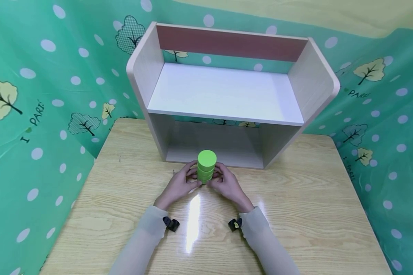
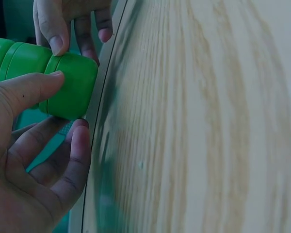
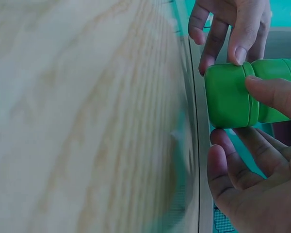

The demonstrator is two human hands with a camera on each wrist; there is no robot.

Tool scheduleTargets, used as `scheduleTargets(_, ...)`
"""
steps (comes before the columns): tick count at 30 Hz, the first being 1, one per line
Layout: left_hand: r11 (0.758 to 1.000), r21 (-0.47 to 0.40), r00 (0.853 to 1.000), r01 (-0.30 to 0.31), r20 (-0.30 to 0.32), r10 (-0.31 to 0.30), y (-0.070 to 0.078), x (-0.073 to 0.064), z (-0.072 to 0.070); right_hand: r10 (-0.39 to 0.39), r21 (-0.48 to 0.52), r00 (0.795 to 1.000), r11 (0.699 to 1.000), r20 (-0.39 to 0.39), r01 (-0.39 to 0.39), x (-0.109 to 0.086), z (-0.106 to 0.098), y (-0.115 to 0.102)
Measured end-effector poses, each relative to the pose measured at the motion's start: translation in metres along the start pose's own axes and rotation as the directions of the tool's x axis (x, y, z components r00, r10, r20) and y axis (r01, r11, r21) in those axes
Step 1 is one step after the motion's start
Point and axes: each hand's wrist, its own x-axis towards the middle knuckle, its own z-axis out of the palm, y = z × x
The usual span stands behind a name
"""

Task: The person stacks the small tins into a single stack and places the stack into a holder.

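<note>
A bright green stack of round, cup-like pieces (image 1: pixel 206 166) stands upright near the table's far middle, in front of the shelf's lower opening. Its top is flat, and grooves ring its side. My left hand (image 1: pixel 180 185) holds it from the left; my right hand (image 1: pixel 228 186) holds it from the right. In the left wrist view, my left thumb lies along the lower piece of the green stack (image 2: pixel 70 85), with curled fingers behind. The right wrist view shows my right thumb against the green stack (image 3: pixel 230 97) and fingertips around its lower end, close to the tabletop.
Behind the hands stands a pale two-level shelf (image 1: pixel 223 93) with a white middle board and a pinkish back strip. The wood-grain table (image 1: pixel 313 214) spreads around it. A green patterned cloth (image 1: pixel 38 152) hangs at the back and sides. Both wrists carry small black devices (image 1: pixel 171 224).
</note>
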Motion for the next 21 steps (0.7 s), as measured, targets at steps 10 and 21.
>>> scheduleTargets(10, 1.000, 0.006, 1.000, -0.019, 0.012, 0.019, 0.0050, 0.0012, 0.0002, 0.009, 0.024, 1.000, 1.000, 0.001, -0.009, -0.0011, -0.0036, -0.0042)
scheduleTargets(21, 0.999, 0.025, 1.000, -0.020, 0.012, 0.020, 0.0085, 0.0018, 0.0000, -0.010, -0.048, 1.000, 0.999, -0.008, 0.009, -0.0044, -0.0087, -0.0066)
